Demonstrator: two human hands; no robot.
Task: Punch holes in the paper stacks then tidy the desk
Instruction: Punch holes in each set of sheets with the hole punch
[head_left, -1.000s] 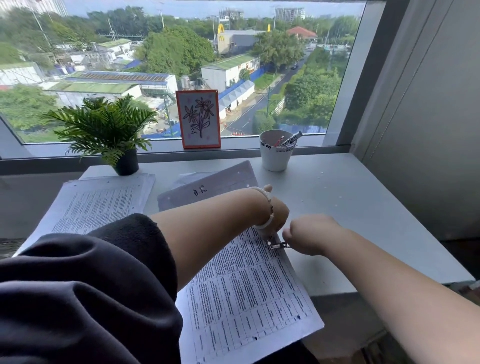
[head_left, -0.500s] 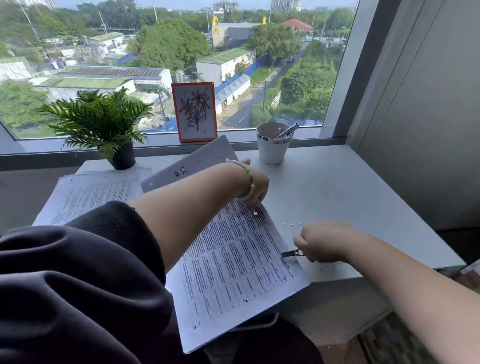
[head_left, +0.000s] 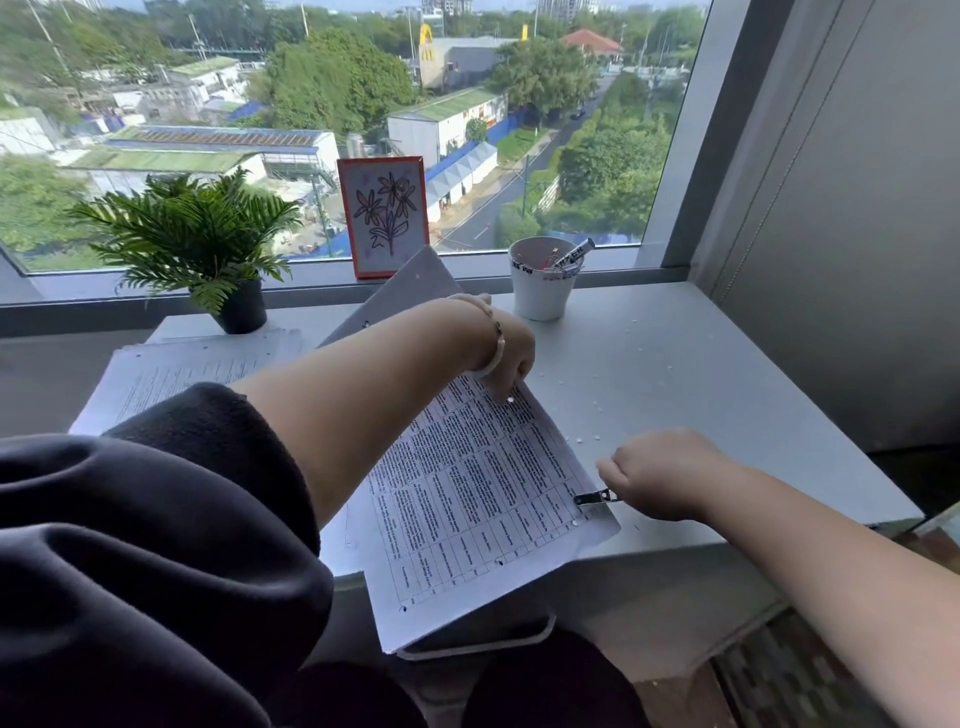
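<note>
White printed stack (head_left: 467, 499) lies angled across the desk (head_left: 701, 364), near corner hanging off the front edge twd the person. Left hand (head_left: 511, 358), bracelet on wrist, reaches over the stack's far end — fingers (head_left: 506, 392) pointing down, tips touching the top sheet right by a punched hole; how far they curl, can't tell from this angle. Right hand (head_left: 660, 475) at the stack's right edge, fist-like, fingers wrapped round a small metal punch (head_left: 595, 498). Punch's tip sticks out left of the knuckles, sitting over the sheet's margin. Just below the tip: one hole in the margin, more holes dotted along the near edge.

Right of and beyond both hands — tiny paper dots (head_left: 597, 413) scattered on the desk. Beyond left fingers: white cup (head_left: 543, 288) w/ a marker in it, touching nothing else. Grey folder (head_left: 410, 291) pokes up behind the left wrist. Further back on the sill, red-framed flower drawing (head_left: 383, 215). Far left of the hands: 2nd paper pile (head_left: 171, 369) flat on desk, potted fern (head_left: 192, 239) just behind it. Dark sleeve (head_left: 145, 545) fills the near-left.
</note>
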